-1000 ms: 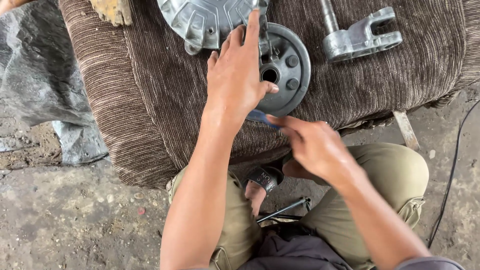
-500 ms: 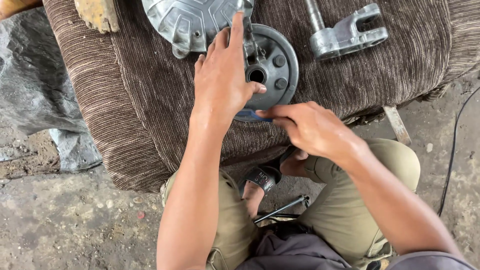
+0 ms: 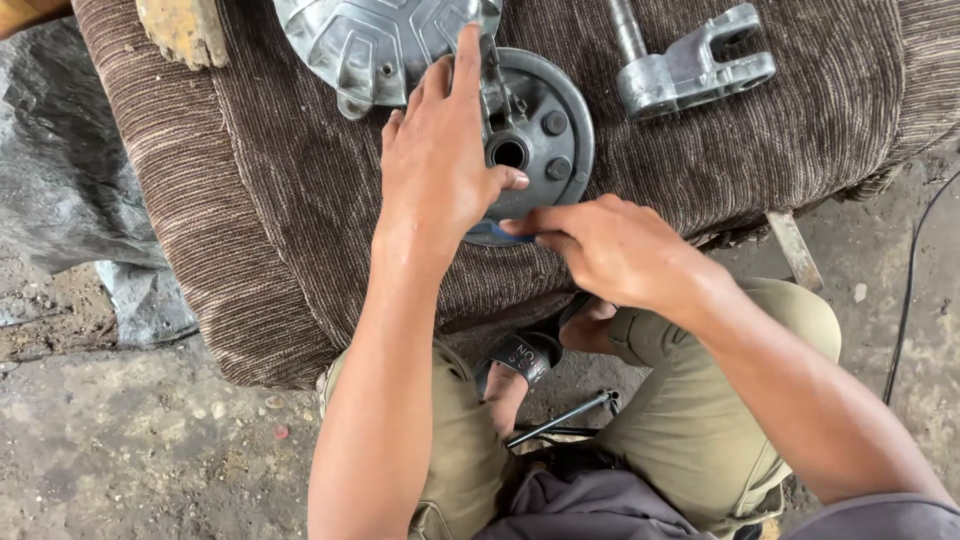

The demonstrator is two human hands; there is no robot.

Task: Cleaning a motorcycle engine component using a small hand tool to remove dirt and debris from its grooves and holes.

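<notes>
Head view: we log a round grey metal hub, bolted and centre-bored, lying flat on a ribbed brown cloth. Our left hand rests spread on its left half, thumb by the bore. Our right hand pinches a small blue piece at the hub's near rim. Beside it: ribbed silver cover, forked shaft.
</notes>
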